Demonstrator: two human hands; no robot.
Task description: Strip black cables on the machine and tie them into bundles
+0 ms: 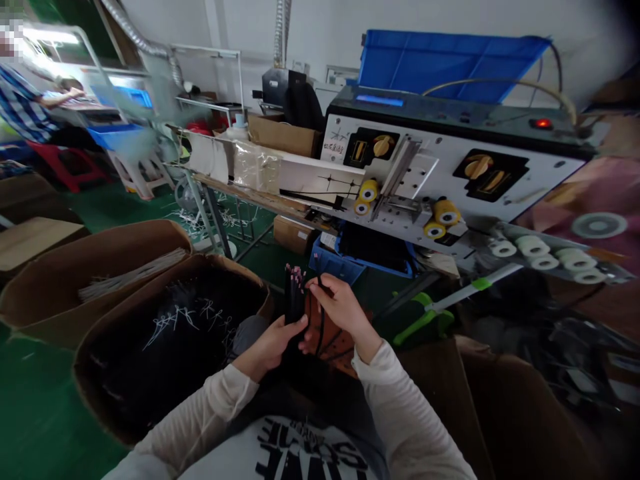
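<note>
Printed shirt [295,450] lowest in frame. L hand [270,347] clenched round upright bundle of black wires [294,297], pink tips up, long axis approx. vertical; R hand [340,310] just right of it, fingers [315,283] pinching a strand at top. Cardboard box [215,267] of black wires lower left; wire-processing machine [450,150] upper right.

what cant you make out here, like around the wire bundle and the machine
All in the head view:
wire bundle: lower part hidden by the left hand
pink tips: too small to tell what they are
right hand: its own fingers hide whether it grips a wire
machine label: text too small to read
co-worker's arm: what it handles is too small and blurred
</note>
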